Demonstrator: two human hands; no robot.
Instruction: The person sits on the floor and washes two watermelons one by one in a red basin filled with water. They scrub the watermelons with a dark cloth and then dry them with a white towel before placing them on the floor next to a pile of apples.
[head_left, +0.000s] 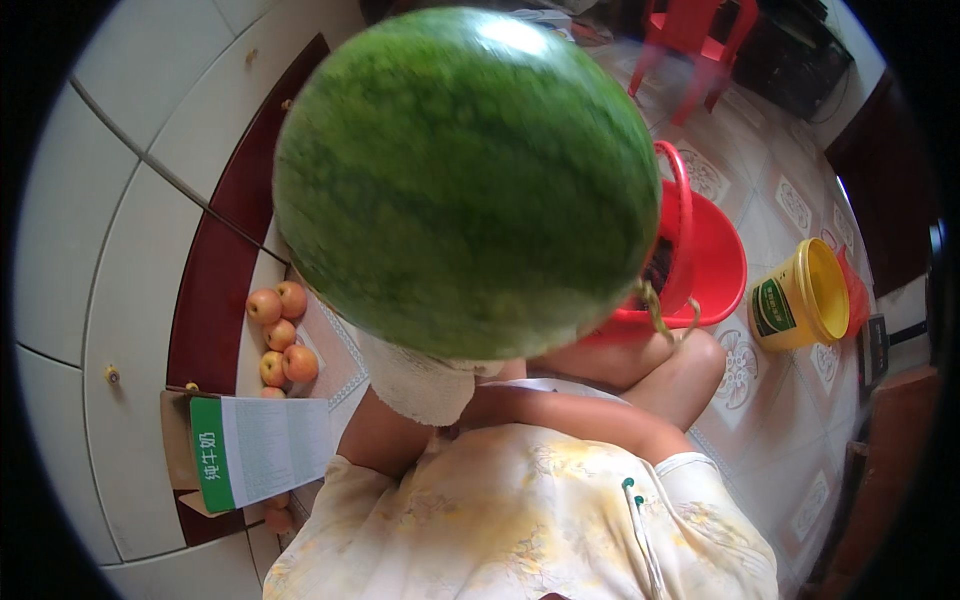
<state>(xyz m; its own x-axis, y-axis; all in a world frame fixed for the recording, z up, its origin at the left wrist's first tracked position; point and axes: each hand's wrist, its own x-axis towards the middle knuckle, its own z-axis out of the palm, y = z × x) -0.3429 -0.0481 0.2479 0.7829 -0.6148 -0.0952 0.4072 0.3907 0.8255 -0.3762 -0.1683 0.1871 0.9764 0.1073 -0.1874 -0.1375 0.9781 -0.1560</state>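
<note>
A large green watermelon (465, 187), faintly striped, fills the upper middle of the view, raised close to the camera. Its curly dry stem (656, 311) points down to the right. Directly below the fruit, a whitish cloth or glove (424, 382) lies over the end of my left forearm, so my left hand cannot be made out. My right forearm (555, 412) crosses in front of my body towards that cloth. My right hand is hidden behind the cloth or the fruit. Which hand bears the watermelon's weight cannot be seen.
Several apples (279, 335) lie on the floor by white cabinets (135, 300), beside an open milk carton box (274, 450). A red plastic basket (724, 255) stands beyond my knees. Right of it is a yellow bucket (784, 307); a red chair (686, 37) is farther back.
</note>
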